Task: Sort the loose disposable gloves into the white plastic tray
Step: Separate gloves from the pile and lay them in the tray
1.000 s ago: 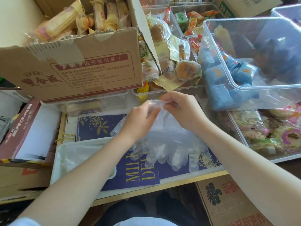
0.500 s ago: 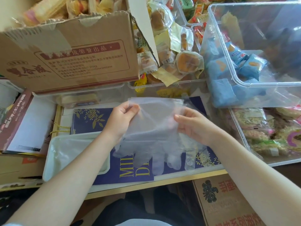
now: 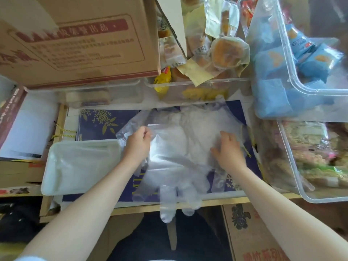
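Observation:
A clear disposable glove [image 3: 175,147] lies spread over a heap of loose gloves [image 3: 199,119] on the dark blue box lid. Its fingers [image 3: 167,206] hang over the table's front edge. My left hand [image 3: 137,144] pinches the glove's cuff corner on the left. My right hand [image 3: 228,149] rests flat on the glove's right side with its fingers spread. The white plastic tray [image 3: 56,185] sits left of my left hand, with several clear gloves [image 3: 82,162] inside it.
A taped cardboard box [image 3: 81,44] of snacks stands at the back left. Clear bins hold wrapped cakes [image 3: 226,51], blue packets [image 3: 301,59] and other snacks [image 3: 310,157] at the back and right. A brown carton [image 3: 250,232] sits under the table's front edge.
The glove, first bunched and then held up between both hands, now lies spread on the heap. My hands have moved apart and lowered onto it. The camera tilted downward.

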Demonstrator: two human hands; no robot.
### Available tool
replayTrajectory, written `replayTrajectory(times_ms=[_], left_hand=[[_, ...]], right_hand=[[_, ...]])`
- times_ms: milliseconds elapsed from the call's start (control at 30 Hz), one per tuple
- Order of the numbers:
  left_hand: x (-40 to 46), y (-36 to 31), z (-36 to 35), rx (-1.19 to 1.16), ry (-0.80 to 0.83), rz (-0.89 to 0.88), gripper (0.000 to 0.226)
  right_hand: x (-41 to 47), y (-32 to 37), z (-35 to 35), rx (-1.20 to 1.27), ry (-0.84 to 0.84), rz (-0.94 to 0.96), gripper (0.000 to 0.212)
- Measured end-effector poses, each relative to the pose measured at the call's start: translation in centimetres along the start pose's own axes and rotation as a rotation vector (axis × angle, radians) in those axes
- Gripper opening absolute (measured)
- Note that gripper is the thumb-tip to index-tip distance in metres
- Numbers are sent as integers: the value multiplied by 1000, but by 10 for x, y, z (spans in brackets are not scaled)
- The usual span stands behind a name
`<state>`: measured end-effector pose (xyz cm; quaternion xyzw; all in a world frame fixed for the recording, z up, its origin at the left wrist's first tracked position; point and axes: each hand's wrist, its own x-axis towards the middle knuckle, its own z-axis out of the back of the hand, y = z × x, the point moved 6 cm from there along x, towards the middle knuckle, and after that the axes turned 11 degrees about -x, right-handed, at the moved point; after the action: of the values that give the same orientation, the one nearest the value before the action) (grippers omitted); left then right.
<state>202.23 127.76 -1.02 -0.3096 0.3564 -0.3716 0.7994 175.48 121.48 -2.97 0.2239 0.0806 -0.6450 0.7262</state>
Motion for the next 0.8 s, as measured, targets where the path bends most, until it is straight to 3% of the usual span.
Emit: replayTrajectory(times_ms=[133, 333, 400, 500, 567, 800], left_hand=[[1, -8, -5, 26, -1, -49, 19], [7, -14, -13, 85, 28, -108, 16], [9, -15, -16, 79, 62, -119, 14], [11, -18, -18, 80, 106, -128, 15], [10, -23, -18, 69, 109, -150, 16], [3, -44, -8, -27, 52, -291, 16]], right_hand=[[14, -32, -1, -196, -31, -165, 72], [23, -37, 2, -47, -60, -251, 84], [24, -41, 4, 86, -86, -310, 75], [23, -48, 11, 274, -155, -365, 36], [20, -46, 18, 316, -214, -313, 22], [6, -26, 56, 87, -409, -29, 23]])
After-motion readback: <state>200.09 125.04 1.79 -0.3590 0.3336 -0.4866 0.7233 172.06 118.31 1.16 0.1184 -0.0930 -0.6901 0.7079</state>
